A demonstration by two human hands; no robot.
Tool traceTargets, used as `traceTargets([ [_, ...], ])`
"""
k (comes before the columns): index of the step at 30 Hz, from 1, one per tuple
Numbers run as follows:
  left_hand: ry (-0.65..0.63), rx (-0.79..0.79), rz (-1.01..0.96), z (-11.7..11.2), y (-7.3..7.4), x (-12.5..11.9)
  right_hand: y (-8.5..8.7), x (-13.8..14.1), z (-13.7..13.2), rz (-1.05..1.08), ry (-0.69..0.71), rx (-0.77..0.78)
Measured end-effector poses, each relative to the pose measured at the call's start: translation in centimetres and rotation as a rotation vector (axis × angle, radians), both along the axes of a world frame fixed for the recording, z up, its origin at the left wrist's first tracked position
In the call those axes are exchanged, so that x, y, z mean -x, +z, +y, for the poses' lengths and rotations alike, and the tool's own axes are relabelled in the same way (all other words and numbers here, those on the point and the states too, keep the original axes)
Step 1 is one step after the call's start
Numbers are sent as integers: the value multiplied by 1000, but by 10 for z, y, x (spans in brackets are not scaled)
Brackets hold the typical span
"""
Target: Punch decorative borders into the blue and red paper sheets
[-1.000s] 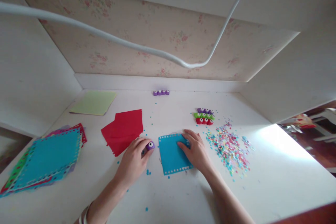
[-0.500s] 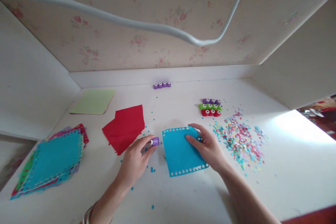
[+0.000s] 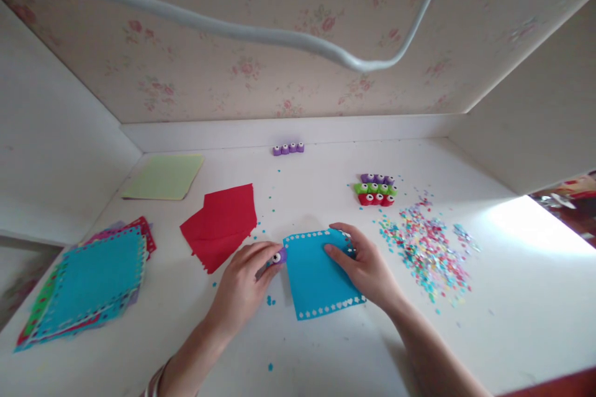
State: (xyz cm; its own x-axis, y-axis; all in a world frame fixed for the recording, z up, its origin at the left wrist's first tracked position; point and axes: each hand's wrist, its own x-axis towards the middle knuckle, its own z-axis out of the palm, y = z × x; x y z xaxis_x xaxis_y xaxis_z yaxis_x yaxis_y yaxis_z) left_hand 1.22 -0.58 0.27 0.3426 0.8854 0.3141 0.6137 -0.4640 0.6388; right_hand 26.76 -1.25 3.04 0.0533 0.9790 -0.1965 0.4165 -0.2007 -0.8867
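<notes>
A blue paper square (image 3: 319, 276) with punched holes along its top and bottom edges lies on the white desk (image 3: 316, 347). My left hand (image 3: 242, 288) pinches a small purple paper punch (image 3: 278, 257) at the square's left edge. My right hand (image 3: 365, 263) rests flat on the right part of the blue square, fingers spread, pressing it to the desk.
Red paper sheets (image 3: 218, 226) lie left of the punch, a stack of punched coloured sheets (image 3: 88, 279) further left, a pale green sheet (image 3: 165, 177) behind. Rows of purple, green and red punches (image 3: 375, 189), a purple row (image 3: 287, 149) and a confetti pile (image 3: 426, 248) are nearby. A white cable (image 3: 223, 28) hangs overhead.
My left hand has brought the purple punch rightwards up to the blue square's left edge. The blue square has turned slightly under my right hand.
</notes>
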Motion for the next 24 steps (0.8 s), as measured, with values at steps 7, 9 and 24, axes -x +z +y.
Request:
traceTargets([
  [7,0,-13,120,-3,-5,0,-4,4,-2,-217,85,1],
  [9,-1,-16,134,-4,-4,0,-5,4,-4,-340,102,-79],
  [24,3,17,152,-4,8,0,-14,2,-8,-742,628,-473],
])
